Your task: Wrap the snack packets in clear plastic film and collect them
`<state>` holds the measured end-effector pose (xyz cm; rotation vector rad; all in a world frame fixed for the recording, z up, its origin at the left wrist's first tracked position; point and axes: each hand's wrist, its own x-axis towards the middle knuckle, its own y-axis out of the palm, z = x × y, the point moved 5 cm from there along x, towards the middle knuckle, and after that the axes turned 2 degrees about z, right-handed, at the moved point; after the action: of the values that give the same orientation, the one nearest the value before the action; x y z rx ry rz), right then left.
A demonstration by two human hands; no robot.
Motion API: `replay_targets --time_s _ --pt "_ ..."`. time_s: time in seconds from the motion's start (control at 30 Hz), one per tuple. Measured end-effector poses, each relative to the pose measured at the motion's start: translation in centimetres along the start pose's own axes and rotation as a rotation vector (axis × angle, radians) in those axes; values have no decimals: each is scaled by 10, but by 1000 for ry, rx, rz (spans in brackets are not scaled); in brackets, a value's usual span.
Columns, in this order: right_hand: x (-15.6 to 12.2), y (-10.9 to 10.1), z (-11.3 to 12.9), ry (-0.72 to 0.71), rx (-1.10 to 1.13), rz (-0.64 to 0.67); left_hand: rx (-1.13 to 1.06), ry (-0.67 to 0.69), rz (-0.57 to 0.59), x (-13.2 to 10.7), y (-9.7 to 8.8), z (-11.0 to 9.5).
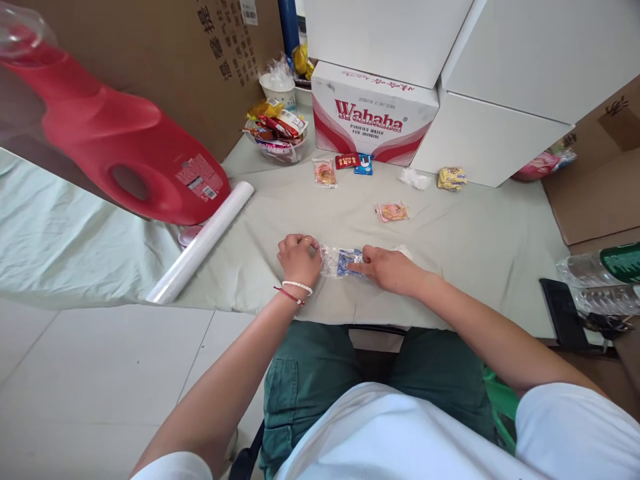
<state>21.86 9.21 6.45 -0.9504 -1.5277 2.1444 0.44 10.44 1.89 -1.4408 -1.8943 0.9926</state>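
Green cloth (pixel 465 260) bears wrapped snack (pixel 344 261); left hand (pixel 299 259) pinches it; right hand (pixel 388 269) presses open-fingered.

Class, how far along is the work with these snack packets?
Done: nothing finished shows. In hand: left hand and right hand hold a clear plastic wrapper around a blue packet. Left: pink snack packet and yellow snack packet, loose on the green cloth.

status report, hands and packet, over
Left hand gripping clear bag edge. Right hand pressing blue packet inside. Pink snack packet beyond, apart.
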Motion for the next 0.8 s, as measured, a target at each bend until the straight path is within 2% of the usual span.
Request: replay_targets --time_s 0.1,0.2,0.27,0.37,0.4,0.47,0.53,0.6,0.7,0.8 --pt "0 10 1 17 95 -49 -203 -12 95 -5 -6 -13" --pt "-2 13 0 -18 218 -129 -376 55 161 -21 -1 -40" --pt "-9 16 -3 -73 327 -177 -403 153 180 -34 10 -60" --pt "-28 24 -18 -132 589 -236 -316 355 170 -55 28 -82" --pt "-34 27 -27 -93 677 -288 -263 422 158 -61 33 -85" --pt "-45 35 -52 113 755 -452 -130 526 135 -74 40 -89" --pt "-55 44 -71 385 671 -589 28 565 125 -83 45 -88" --pt "-60 51 -77 533 538 -606 182 558 130 -91 48 -86" --pt "-64 50 -68 536 485 -585 343 547 135 -100 51 -84" --pt "-63 33 -54 506 565 -588 392 557 82 -105 53 -82"
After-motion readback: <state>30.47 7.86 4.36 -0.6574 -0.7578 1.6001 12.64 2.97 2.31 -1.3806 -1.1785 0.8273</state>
